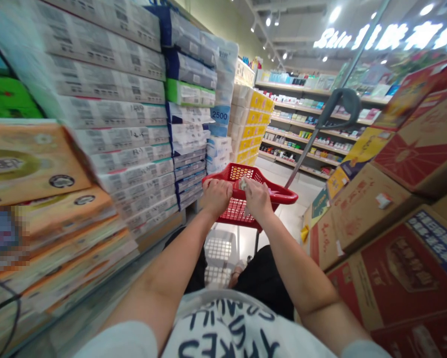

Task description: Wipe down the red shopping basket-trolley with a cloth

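A red shopping cart (241,211) with a latticed basket stands right in front of me. My left hand (216,196) is wrapped over the left part of its near bar, knuckles up. On the same bar, a short way to the right, my right hand (258,200) is closed too. A small pale crumpled thing (243,184) shows by the right thumb; I cannot make out its kind. Most of the basket's inside is hidden behind my hands and the rim.
Tall stacks of wrapped white packs (134,114) and orange packs (33,164) line the left. Cardboard boxes (361,209) are piled on the right. A grey loop handle (340,107) on a slanted pole rises beyond the cart. Stocked shelves (301,119) stand at the back.
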Available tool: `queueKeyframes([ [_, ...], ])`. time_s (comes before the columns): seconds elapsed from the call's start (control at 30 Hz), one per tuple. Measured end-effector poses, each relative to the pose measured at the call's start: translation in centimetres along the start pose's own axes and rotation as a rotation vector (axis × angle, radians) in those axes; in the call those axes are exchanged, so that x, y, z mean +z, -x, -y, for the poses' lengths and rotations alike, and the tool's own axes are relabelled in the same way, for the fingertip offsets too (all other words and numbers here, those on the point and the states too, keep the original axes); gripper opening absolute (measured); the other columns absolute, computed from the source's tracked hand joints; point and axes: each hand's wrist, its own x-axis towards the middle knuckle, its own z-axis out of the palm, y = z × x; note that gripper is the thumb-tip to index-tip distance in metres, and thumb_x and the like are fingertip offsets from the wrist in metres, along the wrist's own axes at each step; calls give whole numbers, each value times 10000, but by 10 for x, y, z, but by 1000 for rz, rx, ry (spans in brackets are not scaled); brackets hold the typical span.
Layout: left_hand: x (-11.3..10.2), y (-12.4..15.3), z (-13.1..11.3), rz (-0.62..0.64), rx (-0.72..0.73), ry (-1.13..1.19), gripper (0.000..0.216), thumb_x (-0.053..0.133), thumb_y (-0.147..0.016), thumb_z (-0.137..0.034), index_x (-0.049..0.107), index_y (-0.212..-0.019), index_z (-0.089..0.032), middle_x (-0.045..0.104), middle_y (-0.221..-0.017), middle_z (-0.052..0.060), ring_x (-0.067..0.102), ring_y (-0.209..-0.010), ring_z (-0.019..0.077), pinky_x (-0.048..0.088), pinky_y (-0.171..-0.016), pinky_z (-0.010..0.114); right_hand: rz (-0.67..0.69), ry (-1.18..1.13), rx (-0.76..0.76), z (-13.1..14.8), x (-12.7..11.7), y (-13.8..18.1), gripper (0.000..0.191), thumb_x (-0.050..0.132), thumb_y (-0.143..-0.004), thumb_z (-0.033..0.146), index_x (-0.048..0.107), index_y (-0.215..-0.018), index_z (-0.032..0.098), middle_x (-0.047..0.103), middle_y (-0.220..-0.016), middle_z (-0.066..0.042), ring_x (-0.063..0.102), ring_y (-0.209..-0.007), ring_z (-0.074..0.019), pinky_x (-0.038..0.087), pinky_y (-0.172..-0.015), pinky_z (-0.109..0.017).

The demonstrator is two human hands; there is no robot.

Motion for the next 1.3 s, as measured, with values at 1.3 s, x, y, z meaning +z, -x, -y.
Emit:
queueKeyframes([
  [1.3, -8, 4, 5, -5, -30, 1, 279, 364, -967, -288, 604, -845, -212, 648, -851, 78, 506, -906, 261, 271, -869, 463, -209, -55, -12, -26, 2, 13, 378, 378, -966, 240, 583, -1279, 185, 644, -1140, -121, 546, -1091, -249, 439, -989, -478],
])
